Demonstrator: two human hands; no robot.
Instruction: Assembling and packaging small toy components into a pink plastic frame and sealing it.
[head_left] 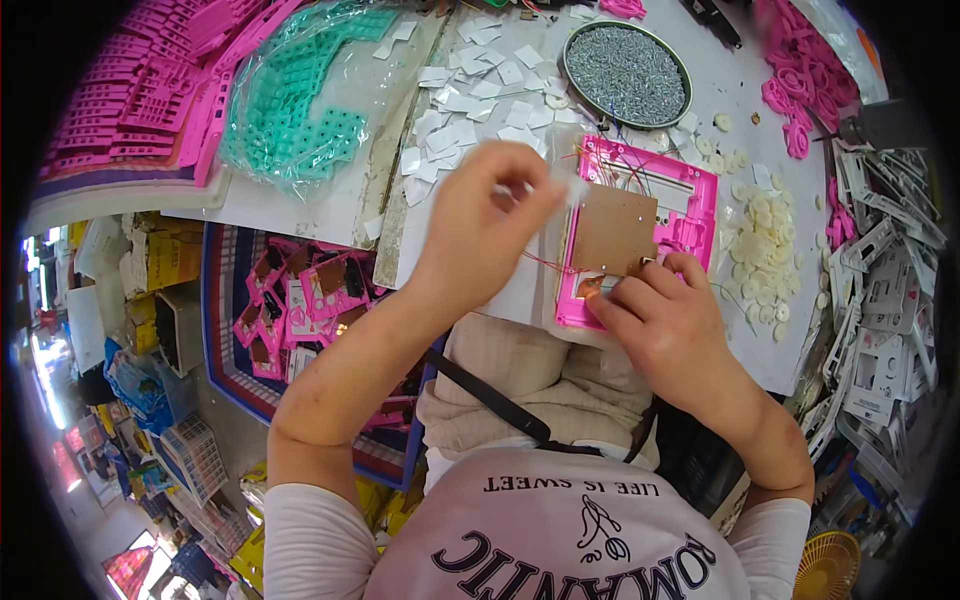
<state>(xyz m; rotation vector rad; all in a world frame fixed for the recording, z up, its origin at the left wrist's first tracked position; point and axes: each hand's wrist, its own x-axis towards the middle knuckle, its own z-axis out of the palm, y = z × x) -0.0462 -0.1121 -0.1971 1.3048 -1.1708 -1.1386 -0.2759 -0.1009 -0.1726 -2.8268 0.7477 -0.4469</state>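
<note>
A pink plastic housing (705, 225) lies in front of me, its inside facing up, with thin red wires running across it. Over its middle sits a brown circuit board (615, 230). My right hand (670, 325) is closed at the board's lower edge, fingers curled beside a small black part and thumb low over the housing. A coppery round part (592, 287) shows by that thumb. My left hand (490, 215) is raised at the housing's left side, thumb and fingers pinched. Something whitish at its fingertips is blurred, so its kind is unclear.
White square pieces (480, 90) and a round tin of small metal screws (627, 75) lie beyond the housing. Cream discs (765, 250) are piled right. Bagged green parts (300, 110) and pink panels (150, 90) lie left. A blue crate (225, 340) of pink assemblies stands below.
</note>
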